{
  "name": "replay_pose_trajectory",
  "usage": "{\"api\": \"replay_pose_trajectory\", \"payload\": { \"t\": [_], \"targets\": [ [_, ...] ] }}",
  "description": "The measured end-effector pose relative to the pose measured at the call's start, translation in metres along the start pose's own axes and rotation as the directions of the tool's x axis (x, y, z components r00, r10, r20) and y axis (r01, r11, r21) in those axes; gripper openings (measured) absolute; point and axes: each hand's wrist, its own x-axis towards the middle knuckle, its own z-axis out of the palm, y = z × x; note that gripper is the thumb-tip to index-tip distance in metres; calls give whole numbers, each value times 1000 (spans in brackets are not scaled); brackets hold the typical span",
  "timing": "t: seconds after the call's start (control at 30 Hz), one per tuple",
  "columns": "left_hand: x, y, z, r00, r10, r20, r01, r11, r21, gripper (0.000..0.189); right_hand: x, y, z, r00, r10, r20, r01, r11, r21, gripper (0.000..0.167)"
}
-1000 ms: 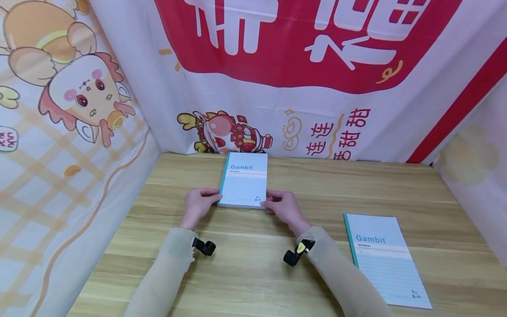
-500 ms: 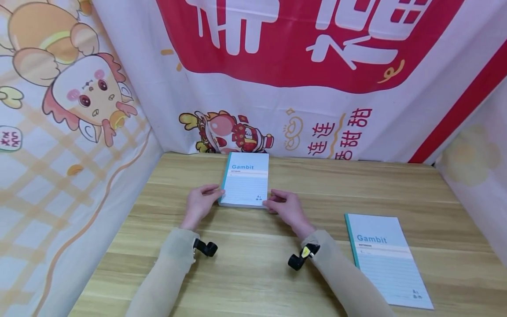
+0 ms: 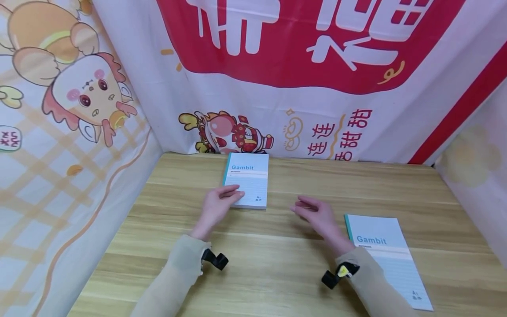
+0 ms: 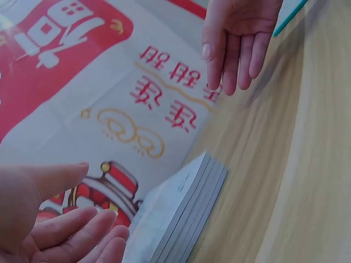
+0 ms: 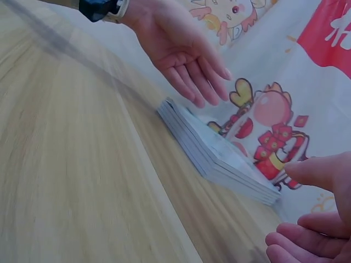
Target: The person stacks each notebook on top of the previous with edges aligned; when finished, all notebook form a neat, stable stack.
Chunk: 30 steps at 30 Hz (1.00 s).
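A neat stack of several white-blue "Gambit" notebooks (image 3: 253, 180) lies near the back of the table, its layered edges visible in the right wrist view. Over the stack's lower left corner hovers my left hand (image 3: 218, 204), fingers relaxed and holding nothing. In the right wrist view, that left hand (image 5: 181, 55) appears above the notebooks, apart from them. My right hand (image 3: 318, 218) is in the air to the right of the stack, with loose fingers and nothing in them. Another "Gambit" notebook (image 3: 376, 229) with a teal spine lies at the right, partly covered by my right forearm.
The wooden table (image 3: 257, 273) meets a printed white and red cloth (image 3: 277, 101) just behind the stack. A cartoon-patterned cloth (image 3: 59, 176) borders the left side. Each wrist carries a small black camera, such as the right one (image 3: 336, 277).
Both hands have let go of the stack's sides. The left has shifted right over its corner; the right has drawn away toward the single notebook. The stack stays in place.
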Motion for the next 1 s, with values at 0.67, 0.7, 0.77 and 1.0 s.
{"api": "replay_pose_trajectory", "payload": {
  "t": [0.67, 0.7, 0.77, 1.0],
  "targets": [
    [-34, -5, 95, 929, 173, 328, -150, 984, -95, 40, -46, 45, -116, 977, 181, -116, -196, 972, -131, 88],
    [-36, -5, 100, 925, 173, 338, -147, 984, -101, 40, -49, 47, -122, 972, 202, -119, -218, 966, -136, 90],
    [-39, -4, 109, 917, 170, 361, -136, 984, -118, 39, -54, 52, -135, 961, 245, -129, -262, 955, -136, 93],
    [-53, 2, 142, 867, 213, 450, -146, 973, -179, 41, -74, 67, -168, 932, 296, -210, -331, 931, -156, 99]
  ]
}}
